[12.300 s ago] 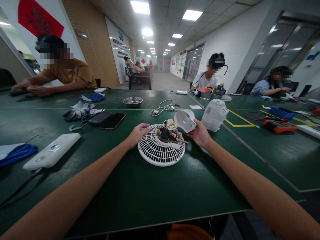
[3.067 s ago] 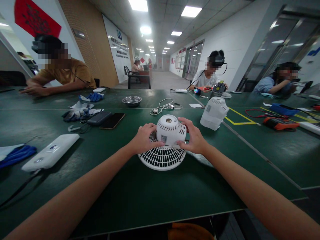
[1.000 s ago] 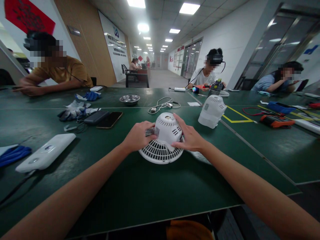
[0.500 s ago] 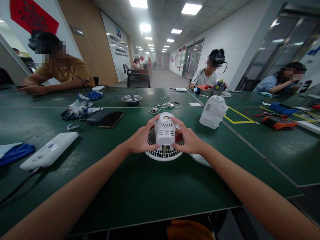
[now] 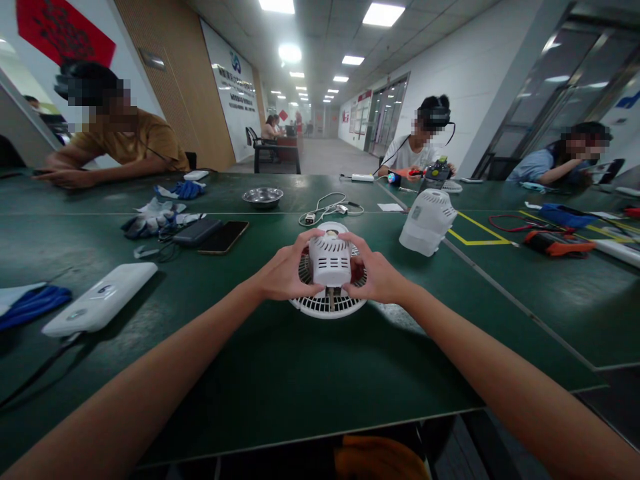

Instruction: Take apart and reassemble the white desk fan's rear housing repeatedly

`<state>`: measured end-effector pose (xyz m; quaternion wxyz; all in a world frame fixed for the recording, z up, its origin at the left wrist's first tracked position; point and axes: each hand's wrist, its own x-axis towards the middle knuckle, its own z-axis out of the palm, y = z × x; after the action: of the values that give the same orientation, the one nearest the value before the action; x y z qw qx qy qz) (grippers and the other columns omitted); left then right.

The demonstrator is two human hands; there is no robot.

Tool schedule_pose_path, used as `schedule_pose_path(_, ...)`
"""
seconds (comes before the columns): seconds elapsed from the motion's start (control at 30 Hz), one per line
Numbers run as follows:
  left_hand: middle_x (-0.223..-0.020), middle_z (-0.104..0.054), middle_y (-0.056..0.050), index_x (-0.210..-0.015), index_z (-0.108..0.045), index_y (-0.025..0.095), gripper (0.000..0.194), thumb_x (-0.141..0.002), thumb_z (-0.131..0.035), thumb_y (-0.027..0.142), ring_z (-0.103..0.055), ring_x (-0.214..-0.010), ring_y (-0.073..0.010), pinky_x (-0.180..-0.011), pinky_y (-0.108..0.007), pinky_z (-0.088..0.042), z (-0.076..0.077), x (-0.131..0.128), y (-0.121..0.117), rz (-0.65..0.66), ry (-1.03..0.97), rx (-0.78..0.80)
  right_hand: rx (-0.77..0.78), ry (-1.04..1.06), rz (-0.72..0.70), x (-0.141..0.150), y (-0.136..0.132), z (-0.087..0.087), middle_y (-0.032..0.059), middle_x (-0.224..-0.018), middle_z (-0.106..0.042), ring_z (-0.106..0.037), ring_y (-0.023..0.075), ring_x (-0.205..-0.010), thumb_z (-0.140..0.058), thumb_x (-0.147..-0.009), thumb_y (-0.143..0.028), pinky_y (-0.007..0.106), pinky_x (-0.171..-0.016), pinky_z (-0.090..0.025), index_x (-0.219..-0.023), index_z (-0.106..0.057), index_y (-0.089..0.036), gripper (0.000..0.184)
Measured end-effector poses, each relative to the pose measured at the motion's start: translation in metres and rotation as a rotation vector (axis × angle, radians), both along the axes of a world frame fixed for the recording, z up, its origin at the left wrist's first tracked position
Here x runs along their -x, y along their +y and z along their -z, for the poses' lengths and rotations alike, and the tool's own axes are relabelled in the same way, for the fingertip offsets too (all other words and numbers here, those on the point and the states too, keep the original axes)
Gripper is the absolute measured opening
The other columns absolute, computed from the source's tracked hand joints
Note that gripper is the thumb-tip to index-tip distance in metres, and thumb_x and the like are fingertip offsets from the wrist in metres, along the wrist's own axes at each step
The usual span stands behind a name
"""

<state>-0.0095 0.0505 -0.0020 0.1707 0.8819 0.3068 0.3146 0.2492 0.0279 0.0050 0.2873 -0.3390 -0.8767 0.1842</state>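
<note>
A white vented plastic housing [image 5: 331,264], which looks like the motor cover of a small fan, is gripped from both sides. My left hand [image 5: 290,268] curls round its left side, and my right hand [image 5: 376,272] does the same on the right. Below the housing lies a round white fan grille [image 5: 325,311] on the green table. A narrow metal-coloured part shows at the gap under the housing's near edge. My fingers hide the sides of the housing, and the housing covers the grille's centre.
Behind my hands lie a white cable [image 5: 333,208] and a metal bowl [image 5: 263,197]. To the right stands a translucent white container [image 5: 428,223]. Leftward are a phone [image 5: 224,237], gloves [image 5: 155,219] and a white power bank [image 5: 100,299]. Several people sit around the table [image 5: 320,387].
The housing's top now tips slightly away from me, and my fingertips have shifted a little with it. Both hands keep their grip, and the grille stays on the table.
</note>
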Motion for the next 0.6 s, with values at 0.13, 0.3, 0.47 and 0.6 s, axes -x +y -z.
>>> schedule_pose_path(0.13,-0.145,-0.049,-0.017,-0.148,-0.021,0.028,0.101,-0.068,-0.080,0.048,-0.059,-0.121,-0.0373,-0.101,-0.054,-0.050,-0.0015,0.0038,0.0051,0.060,0.026,0.026,0.027,-0.007,-0.028,-0.0020,-0.0007,-0.0028,-0.0012,-0.082,-0.066,-0.062,0.0170,-0.066,-0.071,-0.075,-0.027,0.034,-0.065,-0.053,-0.149,-0.019,-0.026,0.090)
schedule_pose_path(0.3,-0.152,-0.041,-0.020,-0.150,-0.017,0.027,0.117,-0.059,-0.086,0.051,-0.052,-0.130,-0.0421,-0.108,-0.058,-0.043,-0.0004,0.0059,0.0100,0.078,0.063,0.018,0.048,-0.039,-0.049,-0.0050,0.0005,-0.0047,0.0011,-0.088,-0.068,-0.064,0.0181,-0.068,-0.074,-0.076,-0.033,0.035,-0.066,-0.054,-0.150,-0.016,-0.026,0.094)
schedule_pose_path(0.47,-0.149,-0.045,-0.020,-0.149,-0.021,0.027,0.115,-0.058,-0.087,0.051,-0.055,-0.126,-0.0409,-0.105,-0.057,-0.047,0.0000,0.0070,0.0085,0.061,0.046,0.038,0.072,-0.046,-0.050,-0.0045,0.0022,-0.0039,0.0032,-0.095,-0.069,-0.065,0.0186,-0.072,-0.076,-0.074,-0.033,0.036,-0.068,-0.055,-0.150,-0.016,-0.028,0.097)
schedule_pose_path(0.6,-0.151,-0.044,-0.020,-0.152,-0.020,0.027,0.117,-0.059,-0.087,0.052,-0.056,-0.125,-0.0405,-0.104,-0.057,-0.047,0.0054,0.0082,0.0082,0.025,0.050,0.026,0.055,-0.057,-0.035,-0.0034,0.0022,-0.0026,0.0042,-0.098,-0.069,-0.065,0.0193,-0.074,-0.076,-0.074,-0.032,0.037,-0.070,-0.056,-0.151,-0.016,-0.028,0.098)
